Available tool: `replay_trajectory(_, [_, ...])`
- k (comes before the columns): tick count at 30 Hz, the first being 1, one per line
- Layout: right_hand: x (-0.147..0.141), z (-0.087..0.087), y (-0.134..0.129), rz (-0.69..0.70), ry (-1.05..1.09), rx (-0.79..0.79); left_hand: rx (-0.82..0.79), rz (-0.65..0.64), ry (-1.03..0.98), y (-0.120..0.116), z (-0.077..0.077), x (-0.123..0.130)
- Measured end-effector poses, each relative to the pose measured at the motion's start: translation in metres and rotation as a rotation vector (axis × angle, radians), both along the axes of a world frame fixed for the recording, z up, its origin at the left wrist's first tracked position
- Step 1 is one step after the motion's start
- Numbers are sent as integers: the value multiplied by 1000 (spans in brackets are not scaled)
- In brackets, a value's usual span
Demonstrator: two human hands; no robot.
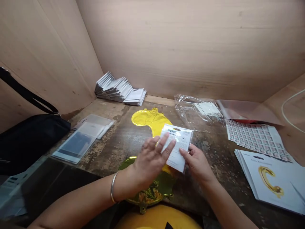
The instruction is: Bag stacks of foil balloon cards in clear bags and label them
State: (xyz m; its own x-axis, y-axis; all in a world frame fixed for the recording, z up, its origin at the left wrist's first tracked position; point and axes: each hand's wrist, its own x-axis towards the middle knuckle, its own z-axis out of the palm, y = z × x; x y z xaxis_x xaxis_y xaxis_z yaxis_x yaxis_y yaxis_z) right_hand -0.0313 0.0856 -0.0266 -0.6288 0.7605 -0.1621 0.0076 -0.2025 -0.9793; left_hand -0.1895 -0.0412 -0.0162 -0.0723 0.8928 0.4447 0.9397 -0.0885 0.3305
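Note:
A white printed packet (179, 149) in clear plastic, with a hang hole at its top, is tilted in front of me. My right hand (196, 160) grips its right edge, thumb on the front. Across the packet's left side lie the outstretched fingers of my left hand (152, 159); that hand is open and wears a bangle (113, 187) at the wrist. Beneath both hands a flat gold foil balloon (145, 117) is spread on the table (119, 133). The packet and my left hand cover its middle.
White packets (116, 87) are piled at the back left. Clear sleeves (81, 138) and a black bag (30, 136) lie left. To the right are a plastic bag of white pieces (207, 109), sticker sheets (257, 138) and cards showing a gold letter C (271, 181). Wooden walls (190, 47) enclose the table.

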Motion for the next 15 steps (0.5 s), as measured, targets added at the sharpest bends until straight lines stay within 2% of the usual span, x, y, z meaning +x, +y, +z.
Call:
replay_trajectory(2, [-18,-1,-3,75,5,-25,-84,-60,204,3,6,-12])
replay_trajectory(5, [-38,-10,-6,115,4,-56,-168,-131,239,14,5,-37])
replay_trajectory(9, [-46,-28,-4,56,-10,-39,-280,-341,103,20,-17,-70])
replay_trajectory(12, [-43,-35,0,68,-55,-135,-337,-343,35,17,-37,-88])
replay_trajectory(15, [-41,-37,1,119,-69,-157,-373,-371,36,11,-48,-94])
